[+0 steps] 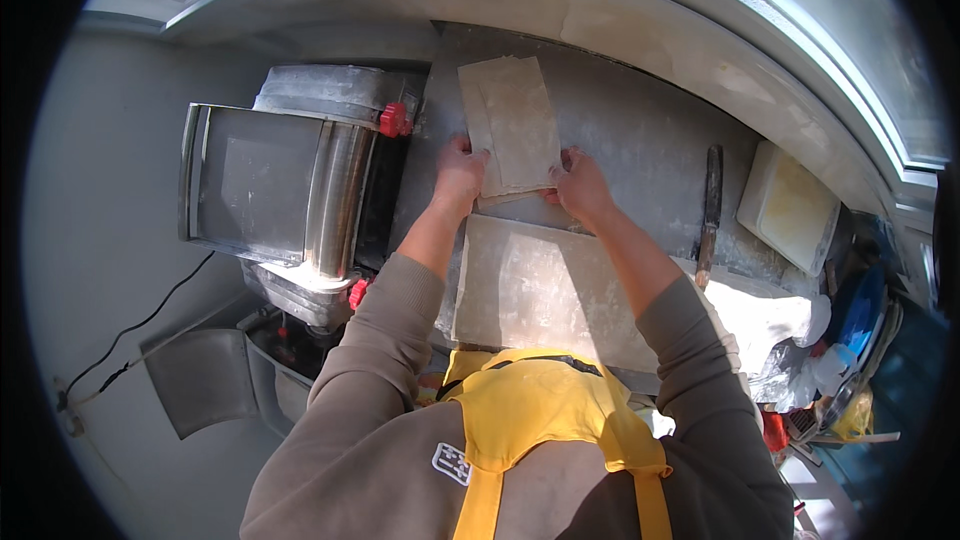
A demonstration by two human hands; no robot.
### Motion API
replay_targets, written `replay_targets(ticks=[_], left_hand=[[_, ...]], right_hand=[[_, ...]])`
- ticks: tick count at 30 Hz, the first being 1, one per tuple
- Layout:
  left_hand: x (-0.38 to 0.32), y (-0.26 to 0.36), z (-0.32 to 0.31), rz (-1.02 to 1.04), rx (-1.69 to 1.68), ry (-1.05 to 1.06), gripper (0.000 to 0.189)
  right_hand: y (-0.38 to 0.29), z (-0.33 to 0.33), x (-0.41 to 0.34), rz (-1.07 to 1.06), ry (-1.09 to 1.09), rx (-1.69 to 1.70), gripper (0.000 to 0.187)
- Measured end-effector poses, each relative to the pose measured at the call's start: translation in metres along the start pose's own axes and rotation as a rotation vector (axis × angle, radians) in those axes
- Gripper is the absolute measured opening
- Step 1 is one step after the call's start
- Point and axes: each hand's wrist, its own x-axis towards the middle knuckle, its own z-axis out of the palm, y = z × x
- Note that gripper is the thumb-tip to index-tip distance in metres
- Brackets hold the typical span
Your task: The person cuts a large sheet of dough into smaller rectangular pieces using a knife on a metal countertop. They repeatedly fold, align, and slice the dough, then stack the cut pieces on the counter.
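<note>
A small stack of thin, flat dough sheets [517, 120] lies on the grey worktop, its layers slightly out of line. My left hand [459, 171] holds the stack's left edge near its lower end. At the lower right corner, my right hand [581, 184] pinches the sheets, some fingers reaching underneath. Closer to my body lies a longer piece of sheeted dough [525, 285], partly in sunlight, with its right part behind my right forearm. How many layers it has cannot be told.
A dough sheeter [259, 180] with a steel roller and red knobs stands at the left. Right of my hands lies a long knife [709, 214]. Beyond it sits a white plastic tub [791, 206]. Plastic bags and a blue lid [862, 315] crowd the right end.
</note>
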Motion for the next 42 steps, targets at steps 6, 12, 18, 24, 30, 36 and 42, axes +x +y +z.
replay_targets(ticks=[6, 12, 18, 24, 30, 36, 42], left_hand=[[0.002, -0.003, -0.005, 0.068, 0.309, 0.058, 0.038], [-0.022, 0.002, 0.0, 0.263, 0.467, 0.43, 0.042], [-0.001, 0.026, 0.007, -0.08, 0.258, 0.24, 0.045], [0.015, 0.025, 0.013, 0.018, 0.299, 0.142, 0.04], [-0.004, 0.007, 0.009, 0.283, 0.492, 0.189, 0.028], [-0.035, -0.001, 0.001, 0.283, 0.562, 0.2, 0.025], [-0.111, -0.047, -0.033, 0.698, 0.923, 0.091, 0.061]], right_hand=[[-0.006, -0.002, -0.005, 0.007, 0.028, -0.255, 0.024], [0.002, -0.008, -0.017, -0.346, 0.274, -0.69, 0.033], [0.012, -0.029, -0.015, -0.376, 0.227, -0.586, 0.038], [0.019, -0.111, -0.083, -0.152, 0.359, -0.48, 0.038], [0.091, -0.196, -0.155, -0.018, 0.733, -0.935, 0.056], [0.116, -0.196, -0.167, 0.126, 0.585, -0.998, 0.053], [0.099, -0.194, -0.159, 0.014, 0.64, -0.684, 0.037]])
